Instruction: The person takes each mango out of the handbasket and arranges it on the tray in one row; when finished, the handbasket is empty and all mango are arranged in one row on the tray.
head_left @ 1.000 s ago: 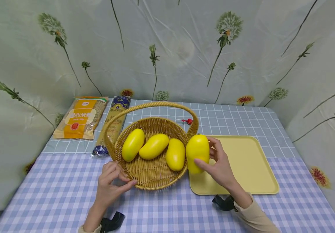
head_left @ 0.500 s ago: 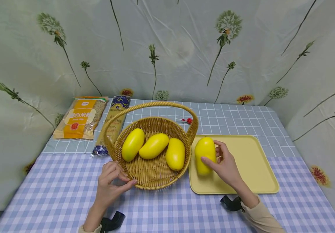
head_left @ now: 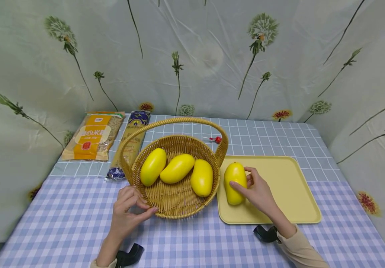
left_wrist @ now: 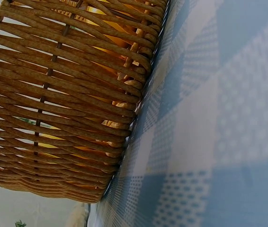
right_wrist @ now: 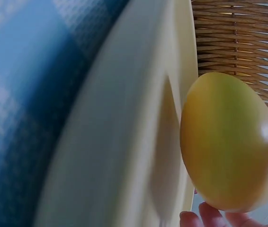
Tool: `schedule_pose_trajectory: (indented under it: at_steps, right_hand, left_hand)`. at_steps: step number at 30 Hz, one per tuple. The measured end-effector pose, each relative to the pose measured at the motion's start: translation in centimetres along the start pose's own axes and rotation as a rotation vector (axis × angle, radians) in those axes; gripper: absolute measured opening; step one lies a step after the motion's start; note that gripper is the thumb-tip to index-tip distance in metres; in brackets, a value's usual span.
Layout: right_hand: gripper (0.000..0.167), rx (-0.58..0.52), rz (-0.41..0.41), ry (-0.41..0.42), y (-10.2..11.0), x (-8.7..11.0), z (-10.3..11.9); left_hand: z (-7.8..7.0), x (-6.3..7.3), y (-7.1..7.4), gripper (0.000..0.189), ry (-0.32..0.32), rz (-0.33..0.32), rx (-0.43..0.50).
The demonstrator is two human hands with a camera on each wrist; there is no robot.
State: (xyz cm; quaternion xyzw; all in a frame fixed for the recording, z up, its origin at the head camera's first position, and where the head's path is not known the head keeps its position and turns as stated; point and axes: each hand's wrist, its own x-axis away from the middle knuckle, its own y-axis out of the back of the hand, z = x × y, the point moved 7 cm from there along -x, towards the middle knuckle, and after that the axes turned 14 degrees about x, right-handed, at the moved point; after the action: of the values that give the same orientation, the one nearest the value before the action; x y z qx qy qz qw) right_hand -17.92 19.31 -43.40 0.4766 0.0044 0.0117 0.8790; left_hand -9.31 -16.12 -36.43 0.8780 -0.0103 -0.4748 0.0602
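Note:
My right hand holds a yellow mango between thumb and fingers, at the left part of a pale yellow tray. In the right wrist view the mango is right by the tray's surface; whether it touches is hard to tell. With thumb and fingers my left hand pinches the near left rim of a wicker basket. Inside the basket lie three more mangoes: a left one, a middle one and a right one. The left wrist view shows mostly the basket's woven side.
Behind the basket to the left lie an orange-labelled food bag and a long pasta packet. A red lollipop is behind the basket's right side. The basket's tall handle arches over it. A checked cloth covers the table.
My right hand has moved the mango from beside the basket's right rim rightward and down to the tray. The left hand and the basket have stayed in place.

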Motion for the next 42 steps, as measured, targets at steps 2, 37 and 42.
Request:
schedule_pose_trajectory:
  at_steps: [2,37,42]
  right_hand:
    - [0.068,0.006,0.011,-0.009,-0.09,0.02,-0.07]
    - [0.08,0.154,0.149,-0.032,-0.37,-0.1,-0.32]
    - [0.086,0.155,0.143,-0.043,-0.47,0.05,-0.44]
  left_hand:
    - [0.0,0.0,-0.04,0.041,-0.004,-0.002,0.001]
    - [0.11,0.14,0.08,0.038,0.0,0.002,0.017]
    - [0.12,0.13,0.08,0.038,-0.005,0.002,0.011]
